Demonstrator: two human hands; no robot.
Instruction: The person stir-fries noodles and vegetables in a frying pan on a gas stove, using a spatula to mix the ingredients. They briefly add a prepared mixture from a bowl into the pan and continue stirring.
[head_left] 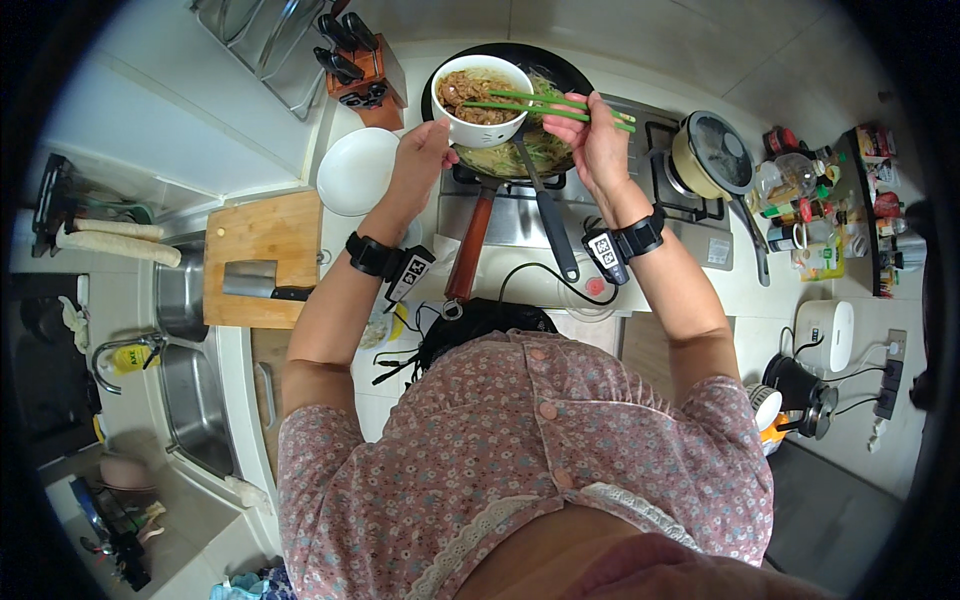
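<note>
My left hand [424, 160] grips the near left side of a white bowl [486, 136], which I hold over a black wok [572, 72]. Brown cooked meat [478, 92] fills part of the bowl. Between the fingers of my right hand [598, 140] is a pair of green chopsticks [545, 104], their tips in the meat. Pale shredded food with green bits [510, 158] lies in the wok below. A dark-handled spatula [550, 215] leans out of the wok toward me, beside the wok's reddish wooden handle [469, 240].
A white plate [356, 172] and a knife block [385, 75] stand left of the wok. A cleaver [250, 279] lies on a wooden cutting board [262, 225] by the sink [200, 400]. A lidded pot [712, 155] sits on the right burner, near several bottles and jars [800, 200].
</note>
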